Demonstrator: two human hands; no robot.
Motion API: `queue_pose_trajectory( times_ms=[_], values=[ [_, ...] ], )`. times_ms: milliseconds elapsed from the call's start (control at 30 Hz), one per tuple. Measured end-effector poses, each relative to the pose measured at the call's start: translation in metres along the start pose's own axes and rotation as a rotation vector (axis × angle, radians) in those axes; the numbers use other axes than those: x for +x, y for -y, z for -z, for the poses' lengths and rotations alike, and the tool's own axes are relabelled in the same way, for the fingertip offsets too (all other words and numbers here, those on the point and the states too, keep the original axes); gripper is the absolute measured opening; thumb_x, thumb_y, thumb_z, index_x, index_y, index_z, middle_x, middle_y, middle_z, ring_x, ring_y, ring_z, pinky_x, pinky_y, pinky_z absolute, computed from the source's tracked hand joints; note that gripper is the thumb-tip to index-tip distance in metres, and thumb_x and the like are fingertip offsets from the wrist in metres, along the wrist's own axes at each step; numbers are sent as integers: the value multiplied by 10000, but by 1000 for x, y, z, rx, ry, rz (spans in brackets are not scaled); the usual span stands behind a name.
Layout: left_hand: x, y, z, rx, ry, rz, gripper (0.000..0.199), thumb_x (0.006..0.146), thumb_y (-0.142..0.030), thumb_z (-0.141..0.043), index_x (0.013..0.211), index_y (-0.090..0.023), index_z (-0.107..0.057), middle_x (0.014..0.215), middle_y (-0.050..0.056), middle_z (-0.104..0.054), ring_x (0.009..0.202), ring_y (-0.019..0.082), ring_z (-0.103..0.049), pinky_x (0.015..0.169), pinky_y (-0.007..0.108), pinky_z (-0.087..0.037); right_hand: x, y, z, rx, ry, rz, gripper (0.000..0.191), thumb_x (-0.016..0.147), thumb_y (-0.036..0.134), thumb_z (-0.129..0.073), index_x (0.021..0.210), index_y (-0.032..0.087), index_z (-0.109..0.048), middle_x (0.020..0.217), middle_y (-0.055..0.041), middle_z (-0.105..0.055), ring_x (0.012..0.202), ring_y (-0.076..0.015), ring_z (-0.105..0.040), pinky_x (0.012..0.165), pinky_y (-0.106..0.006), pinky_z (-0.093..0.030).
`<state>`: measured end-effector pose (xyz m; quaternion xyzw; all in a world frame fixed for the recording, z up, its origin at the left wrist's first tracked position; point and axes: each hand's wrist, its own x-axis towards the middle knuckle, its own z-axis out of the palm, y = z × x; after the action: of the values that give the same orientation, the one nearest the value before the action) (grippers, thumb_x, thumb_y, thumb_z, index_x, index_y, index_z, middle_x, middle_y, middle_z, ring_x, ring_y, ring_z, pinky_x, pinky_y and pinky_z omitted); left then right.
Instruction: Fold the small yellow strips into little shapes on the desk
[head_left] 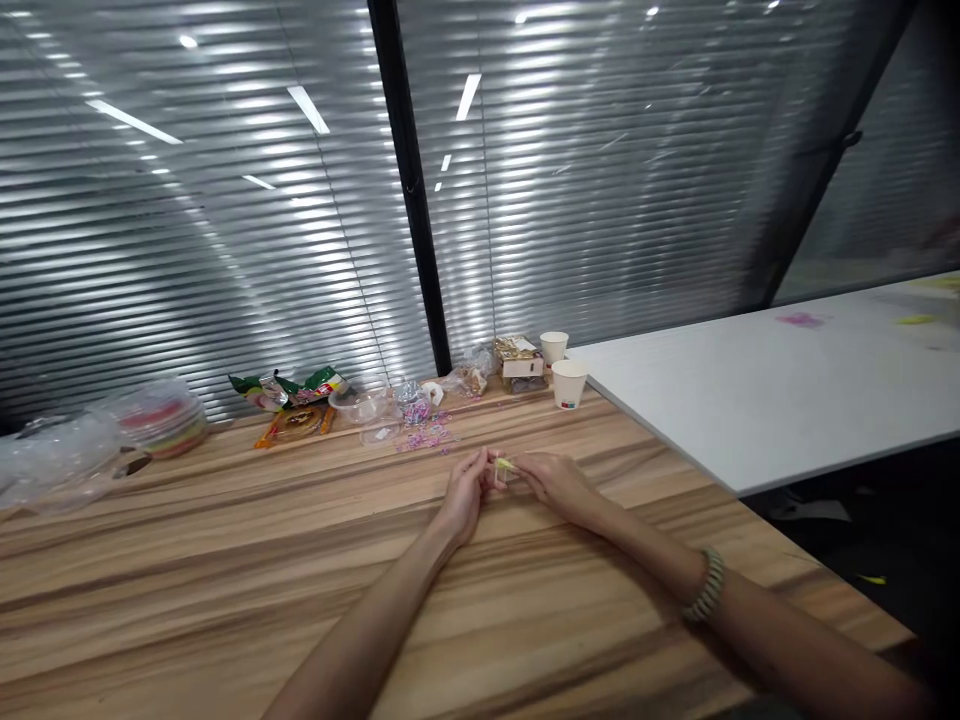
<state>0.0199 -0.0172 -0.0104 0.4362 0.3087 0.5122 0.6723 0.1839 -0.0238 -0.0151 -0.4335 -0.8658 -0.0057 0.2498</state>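
Both my hands rest on the wooden table (225, 570), fingertips meeting around a tiny yellow-green piece (505, 465). My left hand (466, 492) pinches it from the left. From the right, my right hand (556, 484) holds the same piece; a beaded bracelet (705, 585) circles that wrist. Just beyond the hands lies a scatter of small pink and purple bits (426, 430). What exactly the yellow-green piece is, I cannot tell at this size.
Along the blinds at the table's far edge: two paper cups (568, 383), a small box (519, 362), clear plastic containers (364, 405), snack wrappers (289, 392), and bagged colourful items (161, 418) at left. A white table (787, 390) adjoins on the right.
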Motion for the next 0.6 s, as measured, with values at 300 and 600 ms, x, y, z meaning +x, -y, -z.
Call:
queue_pose_trajectory(
  times_ms=[300, 600],
  values=[
    [1, 2, -3, 258, 69, -55, 402, 719, -519, -525, 831, -139, -596, 839, 41, -605, 528, 92, -553, 554, 221, -396, -6, 1, 1, 11, -73, 73, 222, 871, 183, -347, 884, 174, -569, 861, -87, -624, 790, -178, -552, 688, -268, -384],
    [14, 12, 8, 27, -85, -132, 273, 671, -389, -621, 755, -163, -493, 725, 3, -561, 661, 126, -571, 678, 276, -447, -4, 7, -5, 370, -147, -162, 263, 893, 303, -300, 761, 185, -494, 709, -36, -570, 653, -160, -519, 598, -252, -365]
  ],
)
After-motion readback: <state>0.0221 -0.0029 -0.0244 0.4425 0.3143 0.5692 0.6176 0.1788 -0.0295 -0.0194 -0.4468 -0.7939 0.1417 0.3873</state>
